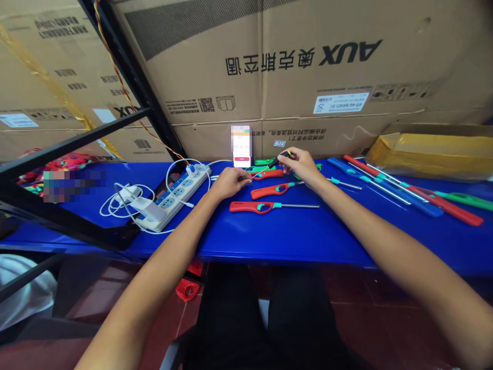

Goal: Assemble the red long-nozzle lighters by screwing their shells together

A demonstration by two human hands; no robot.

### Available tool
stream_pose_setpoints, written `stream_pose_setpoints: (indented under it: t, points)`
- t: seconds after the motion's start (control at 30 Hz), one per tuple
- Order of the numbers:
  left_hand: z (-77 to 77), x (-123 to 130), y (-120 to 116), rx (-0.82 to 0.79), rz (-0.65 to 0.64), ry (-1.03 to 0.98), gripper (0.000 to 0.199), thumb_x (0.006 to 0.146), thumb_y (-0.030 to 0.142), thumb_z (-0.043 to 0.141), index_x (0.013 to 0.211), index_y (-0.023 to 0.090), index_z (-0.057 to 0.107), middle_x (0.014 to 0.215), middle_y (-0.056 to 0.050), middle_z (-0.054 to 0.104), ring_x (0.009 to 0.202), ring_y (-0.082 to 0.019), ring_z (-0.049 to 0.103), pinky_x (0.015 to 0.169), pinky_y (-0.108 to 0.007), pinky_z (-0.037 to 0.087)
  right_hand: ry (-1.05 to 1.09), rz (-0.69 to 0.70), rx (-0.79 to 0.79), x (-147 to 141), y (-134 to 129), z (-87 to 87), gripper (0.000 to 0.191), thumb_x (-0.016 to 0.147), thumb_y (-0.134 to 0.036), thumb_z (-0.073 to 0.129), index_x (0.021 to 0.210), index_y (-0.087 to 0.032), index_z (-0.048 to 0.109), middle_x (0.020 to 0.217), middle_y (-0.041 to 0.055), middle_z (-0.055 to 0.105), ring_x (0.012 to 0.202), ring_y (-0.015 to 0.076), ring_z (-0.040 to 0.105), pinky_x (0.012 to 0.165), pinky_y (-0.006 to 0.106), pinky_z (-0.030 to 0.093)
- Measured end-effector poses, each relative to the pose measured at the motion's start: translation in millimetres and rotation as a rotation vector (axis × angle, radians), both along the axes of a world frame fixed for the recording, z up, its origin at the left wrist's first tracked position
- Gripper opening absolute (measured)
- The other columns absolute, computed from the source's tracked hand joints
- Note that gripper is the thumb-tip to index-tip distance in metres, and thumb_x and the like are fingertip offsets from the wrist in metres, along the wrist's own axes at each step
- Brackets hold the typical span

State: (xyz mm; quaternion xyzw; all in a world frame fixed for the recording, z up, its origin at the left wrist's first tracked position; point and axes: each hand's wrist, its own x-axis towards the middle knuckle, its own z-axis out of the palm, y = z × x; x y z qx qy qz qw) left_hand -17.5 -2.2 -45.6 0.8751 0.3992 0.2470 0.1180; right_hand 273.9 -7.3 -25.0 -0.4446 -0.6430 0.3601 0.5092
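My right hand point(302, 163) is closed around the black and yellow handle of a screwdriver point(274, 163), its thin shaft slanting down to the left. At the tip end is my left hand point(230, 182), its thumb and fingers pinched together; whether they grip the tip or something small there cannot be made out. Beneath and in front of the hands lie long-nosed lighters: a front red lighter point(246, 207), a middle red lighter point(265, 191) and a rear red lighter point(274, 173) partly behind the screwdriver. Green pieces point(263, 162) show farther back.
A lit phone point(242, 149) leans against the large cardboard box point(292, 97). To the left stands a black metal frame point(154, 118) beside a power strip point(179, 194) with white cables. Several long lighters, including a blue lighter point(344, 168), and a taped carton point(416, 154) occupy the right.
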Motion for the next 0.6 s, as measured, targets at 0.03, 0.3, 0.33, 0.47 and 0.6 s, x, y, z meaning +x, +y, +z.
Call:
stream_pose_setpoints:
  t: [0.03,0.3,0.33,0.47,0.6]
  points:
    - [-0.2,0.0,0.0,0.001,0.001,0.002,0.013,0.100,0.022,0.074,0.103,0.021,0.087,0.108,-0.007,0.089,0.099,-0.026,0.082,0.091,-0.036,0.058,-0.003,-0.001,0.004,0.1,0.0,0.0,0.041,0.082,-0.058,0.093,0.086,-0.026,0.068,0.071,0.0000,0.071,0.060,0.0179,0.064,0.060,0.033,0.055]
    - [-0.6,-0.6,-0.2,-0.013,0.026,0.007,0.014,0.100,0.024,0.074,0.104,0.022,0.088,0.106,-0.007,0.089,0.095,-0.025,0.081,0.086,-0.034,0.057,-0.090,-0.016,0.089,1.4,1.1,0.3,0.034,0.083,-0.055,0.087,0.089,-0.026,0.070,0.073,0.0004,0.069,0.068,0.0209,0.065,0.063,0.035,0.052]
    - [-0.2,-0.7,-0.3,-0.011,0.029,0.010,0.014,0.100,0.024,0.074,0.103,0.022,0.088,0.105,-0.007,0.089,0.094,-0.024,0.081,0.085,-0.034,0.057,-0.096,-0.015,0.095,1.3,1.3,0.2,0.033,0.083,-0.055,0.086,0.090,-0.026,0.070,0.074,0.0007,0.069,0.070,0.0214,0.066,0.063,0.035,0.052]
    - [1.2,-1.0,-0.7,-0.008,0.024,0.007,0.014,0.100,0.024,0.074,0.101,0.021,0.088,0.104,-0.008,0.089,0.095,-0.025,0.081,0.086,-0.034,0.056,-0.115,-0.024,0.102,1.4,2.3,-0.9,0.031,0.083,-0.053,0.085,0.091,-0.027,0.071,0.077,0.0013,0.069,0.074,0.0224,0.065,0.065,0.036,0.051]
    - [0.5,-1.3,0.3,0.000,0.026,0.003,0.014,0.100,0.025,0.074,0.101,0.020,0.088,0.105,-0.008,0.089,0.095,-0.025,0.082,0.086,-0.034,0.056,-0.101,-0.016,0.133,2.3,4.5,-3.1,0.030,0.082,-0.052,0.084,0.093,-0.027,0.072,0.080,0.0023,0.070,0.075,0.0230,0.064,0.064,0.036,0.049]
